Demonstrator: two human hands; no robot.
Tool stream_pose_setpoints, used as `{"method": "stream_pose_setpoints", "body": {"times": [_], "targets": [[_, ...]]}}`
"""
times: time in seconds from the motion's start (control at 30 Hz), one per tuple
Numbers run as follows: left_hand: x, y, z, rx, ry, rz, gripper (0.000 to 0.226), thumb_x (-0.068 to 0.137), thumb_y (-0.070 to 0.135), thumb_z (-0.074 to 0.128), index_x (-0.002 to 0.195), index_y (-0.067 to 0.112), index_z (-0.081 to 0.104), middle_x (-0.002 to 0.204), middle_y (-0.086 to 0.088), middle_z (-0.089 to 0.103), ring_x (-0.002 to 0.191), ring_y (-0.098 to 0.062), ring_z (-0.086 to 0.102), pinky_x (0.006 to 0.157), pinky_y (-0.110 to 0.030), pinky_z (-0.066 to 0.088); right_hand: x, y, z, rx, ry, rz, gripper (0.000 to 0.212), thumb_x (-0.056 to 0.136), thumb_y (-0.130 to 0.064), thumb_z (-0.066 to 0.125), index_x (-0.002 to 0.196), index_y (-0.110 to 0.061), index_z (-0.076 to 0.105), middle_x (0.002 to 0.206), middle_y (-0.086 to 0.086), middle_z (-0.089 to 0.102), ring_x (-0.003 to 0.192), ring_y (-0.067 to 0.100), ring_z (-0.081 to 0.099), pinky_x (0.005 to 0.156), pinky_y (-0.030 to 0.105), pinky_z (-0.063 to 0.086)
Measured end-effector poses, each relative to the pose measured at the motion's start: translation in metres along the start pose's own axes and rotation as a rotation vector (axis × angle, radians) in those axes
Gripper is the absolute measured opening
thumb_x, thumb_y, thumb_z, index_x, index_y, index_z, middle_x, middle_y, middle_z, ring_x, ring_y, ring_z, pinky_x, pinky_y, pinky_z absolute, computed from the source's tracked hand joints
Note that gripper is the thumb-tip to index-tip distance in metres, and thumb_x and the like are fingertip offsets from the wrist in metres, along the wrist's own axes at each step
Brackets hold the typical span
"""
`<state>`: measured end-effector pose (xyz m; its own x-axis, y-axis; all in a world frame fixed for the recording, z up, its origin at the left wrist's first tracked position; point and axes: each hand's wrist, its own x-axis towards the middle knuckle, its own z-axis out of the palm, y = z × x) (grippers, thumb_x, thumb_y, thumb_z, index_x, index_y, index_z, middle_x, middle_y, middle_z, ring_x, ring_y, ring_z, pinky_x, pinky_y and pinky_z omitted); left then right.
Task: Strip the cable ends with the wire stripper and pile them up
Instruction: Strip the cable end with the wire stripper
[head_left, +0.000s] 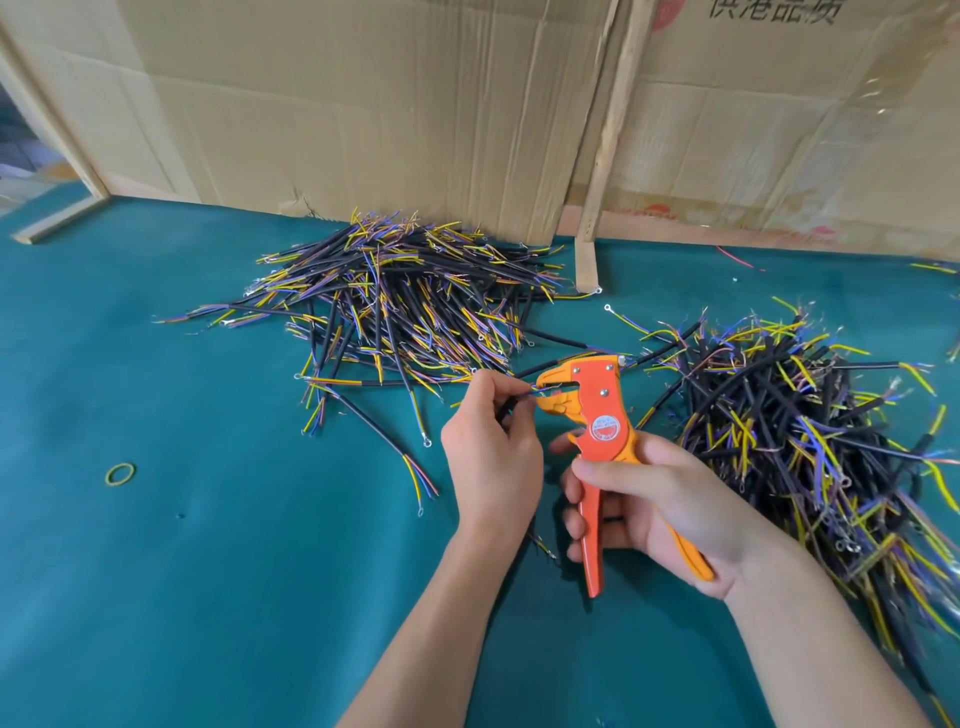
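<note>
Head view: my left hand (491, 447) pinches a cable (511, 402) into the wire stripper (597, 431), right hand (660, 506) gripping its handles. Large pile (405, 296) at 12 o'clock, probably finished; another heap (810, 431) at 3 o'clock.

We see bright, even daylight with soft, faint shadows under the hands. Tape on the cardboard (883, 93) glares at upper right. Wide-angle bending curves the edges, and corners look slightly soft.

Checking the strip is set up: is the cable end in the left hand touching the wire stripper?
Touching. The head view shows the cable, pinched by the left hand, with its coloured wires entering the wire stripper head.
</note>
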<state>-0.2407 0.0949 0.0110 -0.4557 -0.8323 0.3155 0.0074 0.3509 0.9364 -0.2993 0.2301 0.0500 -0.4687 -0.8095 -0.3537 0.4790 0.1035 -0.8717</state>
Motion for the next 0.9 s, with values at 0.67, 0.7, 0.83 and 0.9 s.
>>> {"method": "stream_pose_setpoints", "body": {"times": [0.67,0.7,0.83,0.9], "targets": [[-0.0006,0.0023,-0.0029,0.002,-0.027,0.012,0.021,0.087,-0.006,0.065,0.084,0.014,0.063,0.073,0.017,0.064,0.07,-0.002,0.06,0.067,-0.011,0.044,0.002,0.0017,-0.0038,0.035,-0.019,-0.027,0.037,0.08,-0.018,0.078,0.11,0.001,0.066,0.079,0.018,0.055,0.061,0.033,0.054,0.056,0.044,0.052],[-0.0006,0.0023,-0.0029,0.002,-0.029,0.012,0.022,0.087,-0.006,0.065,0.084,0.015,0.063,0.073,0.017,0.064,0.07,-0.002,0.06,0.066,-0.011,0.044,0.0019,0.0016,-0.0041,0.025,-0.025,-0.028,0.035,0.08,-0.017,0.078,0.109,0.001,0.066,0.079,0.018,0.055,0.061,0.033,0.055,0.056,0.044,0.053],[-0.001,0.0023,-0.0027,0.003,-0.039,0.01,0.027,0.087,-0.007,0.065,0.083,0.019,0.061,0.074,0.016,0.064,0.07,-0.001,0.06,0.066,-0.011,0.044,0.0019,0.0027,-0.004,0.004,-0.037,-0.031,0.028,0.082,-0.015,0.076,0.105,-0.001,0.069,0.079,0.018,0.055,0.061,0.032,0.055,0.055,0.044,0.053],[-0.001,0.0021,-0.0025,0.004,-0.04,0.009,0.026,0.087,-0.007,0.065,0.083,0.019,0.061,0.074,0.016,0.064,0.069,-0.001,0.06,0.067,-0.011,0.044,0.002,0.003,-0.004,0.007,-0.036,-0.033,0.028,0.082,-0.015,0.077,0.105,-0.001,0.069,0.078,0.018,0.055,0.061,0.032,0.055,0.055,0.044,0.053]]}}
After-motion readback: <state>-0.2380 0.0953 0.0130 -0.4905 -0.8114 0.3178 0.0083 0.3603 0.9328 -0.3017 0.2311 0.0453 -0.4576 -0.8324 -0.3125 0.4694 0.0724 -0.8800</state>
